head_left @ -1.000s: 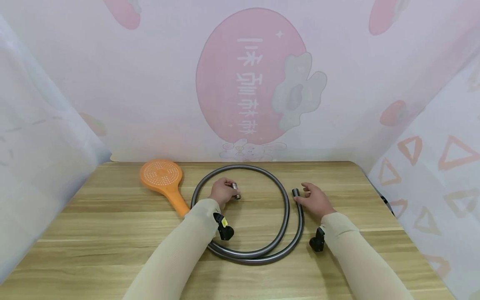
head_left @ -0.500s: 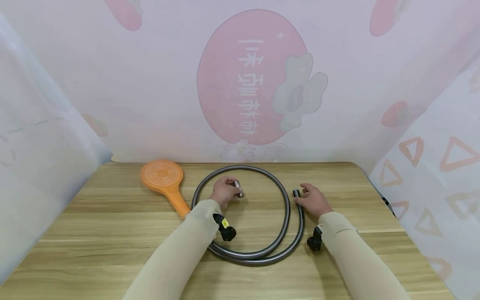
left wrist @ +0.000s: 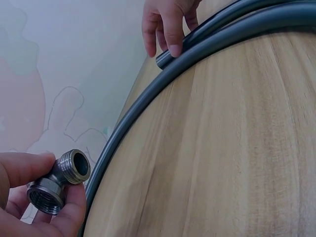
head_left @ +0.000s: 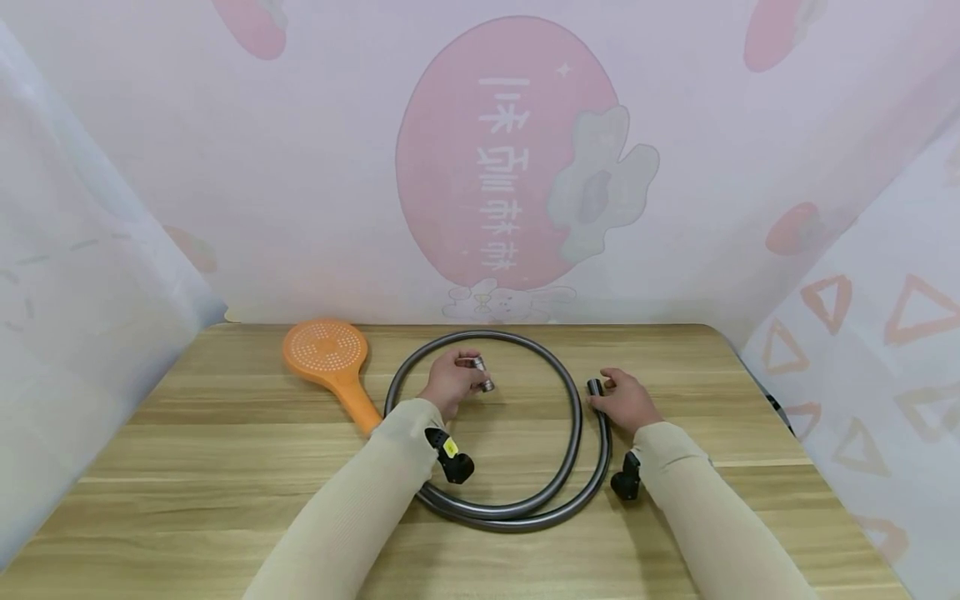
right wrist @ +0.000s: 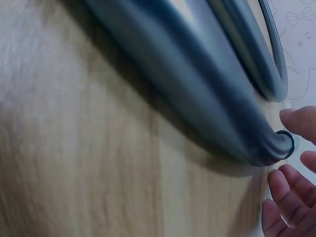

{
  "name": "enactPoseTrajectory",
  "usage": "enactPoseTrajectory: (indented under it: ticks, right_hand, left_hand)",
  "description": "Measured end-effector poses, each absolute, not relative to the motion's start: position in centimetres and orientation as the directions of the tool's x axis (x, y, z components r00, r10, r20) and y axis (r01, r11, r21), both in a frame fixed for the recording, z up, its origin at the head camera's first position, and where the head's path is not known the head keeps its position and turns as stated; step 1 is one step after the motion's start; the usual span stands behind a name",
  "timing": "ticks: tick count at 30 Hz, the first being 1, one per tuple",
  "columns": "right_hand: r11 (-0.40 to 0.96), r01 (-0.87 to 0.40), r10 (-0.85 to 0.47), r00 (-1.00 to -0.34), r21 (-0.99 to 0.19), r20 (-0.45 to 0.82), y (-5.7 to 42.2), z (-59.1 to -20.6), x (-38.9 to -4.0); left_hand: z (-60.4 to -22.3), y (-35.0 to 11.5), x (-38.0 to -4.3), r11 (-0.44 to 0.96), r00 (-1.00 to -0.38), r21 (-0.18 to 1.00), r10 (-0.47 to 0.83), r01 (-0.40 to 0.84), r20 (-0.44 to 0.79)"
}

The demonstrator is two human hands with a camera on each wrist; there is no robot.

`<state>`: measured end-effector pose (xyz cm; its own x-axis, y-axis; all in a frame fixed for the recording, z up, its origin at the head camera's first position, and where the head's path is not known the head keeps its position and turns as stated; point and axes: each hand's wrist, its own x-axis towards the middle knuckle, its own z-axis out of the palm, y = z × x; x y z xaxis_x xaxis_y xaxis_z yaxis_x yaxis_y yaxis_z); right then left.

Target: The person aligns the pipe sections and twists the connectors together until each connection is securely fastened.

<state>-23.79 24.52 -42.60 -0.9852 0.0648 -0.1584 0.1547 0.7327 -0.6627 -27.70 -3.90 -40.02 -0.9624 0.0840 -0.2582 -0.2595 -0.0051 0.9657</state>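
My left hand (head_left: 450, 383) pinches a silvery threaded metal pipe fitting (head_left: 484, 375) inside the hose loop in the head view. Close up in the left wrist view, the pipe fitting (left wrist: 70, 168) has an outer-threaded end facing right and a wider inner-threaded nut below. The dark grey shower hose (head_left: 574, 417) lies coiled on the table. Its free end (head_left: 595, 387) points away, with my right hand (head_left: 628, 403) around it. In the right wrist view the right fingers (right wrist: 291, 190) are spread loosely beside the hose end, thumb on the other side, not closed on it.
An orange shower head (head_left: 324, 347) lies at the left, its handle running toward the hose and under the left sleeve. The wooden table (head_left: 187, 475) ends at a printed cloth backdrop (head_left: 315, 208), with cloth at both sides too.
My left hand has turned the pipe fitting and carried it slightly to the right. The right hand stays by the hose end with little movement.
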Motion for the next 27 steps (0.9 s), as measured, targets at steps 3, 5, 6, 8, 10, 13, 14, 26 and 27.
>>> enactPoseTrajectory:
  ticks: [3, 5, 6, 8, 10, 13, 14, 26, 27]
  right_hand:
    - [0.736, 0.163, 0.074, -0.984, -0.657, -0.162, 24.4, -42.5, -23.7]
    - [0.738, 0.166, 0.077, -0.984, -0.654, -0.163, 24.3, -42.5, -23.7]
    - [0.738, 0.168, 0.079, -0.983, -0.654, -0.164, 24.3, -42.5, -23.7]
    - [0.740, 0.168, 0.079, -0.983, -0.652, -0.164, 24.2, -42.5, -23.7]
    - [0.743, 0.167, 0.076, -0.983, -0.648, -0.166, 24.2, -42.5, -23.7]
    - [0.751, 0.164, 0.073, -0.983, -0.639, -0.167, 24.2, -42.6, -23.7]
    - [0.755, 0.162, 0.070, -0.983, -0.635, -0.167, 24.1, -42.6, -23.7]
    - [0.785, 0.127, 0.068, -0.991, -0.606, -0.119, 24.0, -43.3, -23.8]
    - [0.782, 0.128, 0.070, -0.990, -0.610, -0.119, 23.9, -43.2, -23.8]
  left_hand:
    - [-39.9, -3.9, -27.6, -0.015, -0.963, 0.966, 0.084, -0.258, -0.256]
    - [-39.8, -3.9, -27.5, -0.017, -0.963, 0.966, 0.086, -0.259, -0.257]
    - [-39.8, -3.9, -27.5, -0.017, -0.962, 0.966, 0.087, -0.260, -0.257]
    - [-39.7, -4.0, -27.4, -0.020, -0.963, 0.966, 0.089, -0.258, -0.255]
    - [-39.5, -4.0, -27.4, -0.025, -0.962, 0.966, 0.093, -0.259, -0.256]
    - [-39.2, -4.0, -27.2, -0.036, -0.963, 0.966, 0.103, -0.255, -0.251]
    - [-39.1, -4.0, -27.2, -0.037, -0.963, 0.967, 0.106, -0.253, -0.248]
    - [-38.4, -3.8, -26.6, -0.050, -0.971, 0.974, 0.107, -0.222, -0.216]
    - [-38.4, -3.8, -26.5, -0.052, -0.971, 0.974, 0.105, -0.221, -0.215]
